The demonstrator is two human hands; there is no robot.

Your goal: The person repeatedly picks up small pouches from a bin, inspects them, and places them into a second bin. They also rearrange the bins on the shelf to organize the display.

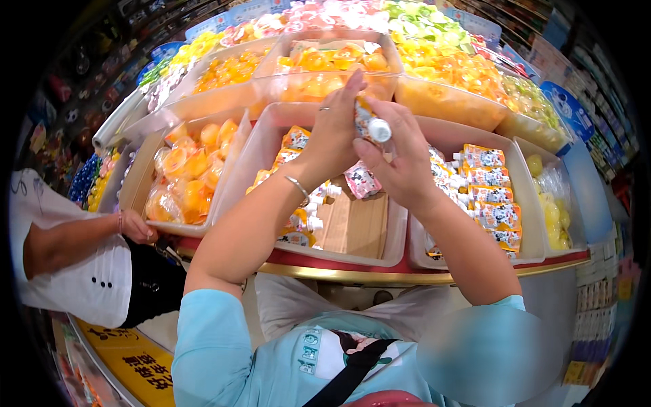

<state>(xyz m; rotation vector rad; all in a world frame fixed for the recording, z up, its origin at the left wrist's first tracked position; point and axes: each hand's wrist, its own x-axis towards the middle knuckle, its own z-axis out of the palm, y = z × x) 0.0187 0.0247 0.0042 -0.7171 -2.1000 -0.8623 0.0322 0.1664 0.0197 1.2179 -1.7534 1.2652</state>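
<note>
Between my two hands, above the middle bin, is a small spouted pouch with orange and white print, its white cap pointing toward me. My left hand, with a ring and a silver bangle on that arm, presses against the pouch's left side. Round its right side curl the fingers of my right hand. Below them, a pink-printed pouch lies by the bare cardboard in the bin. More orange pouches are stacked along that bin's left side, partly hidden by my left forearm.
A bin of pouches stands to the right, and a bin of orange jelly cups to the left. Behind rise bins of wrapped sweets. At left, another person's hand is near the counter's gold edge.
</note>
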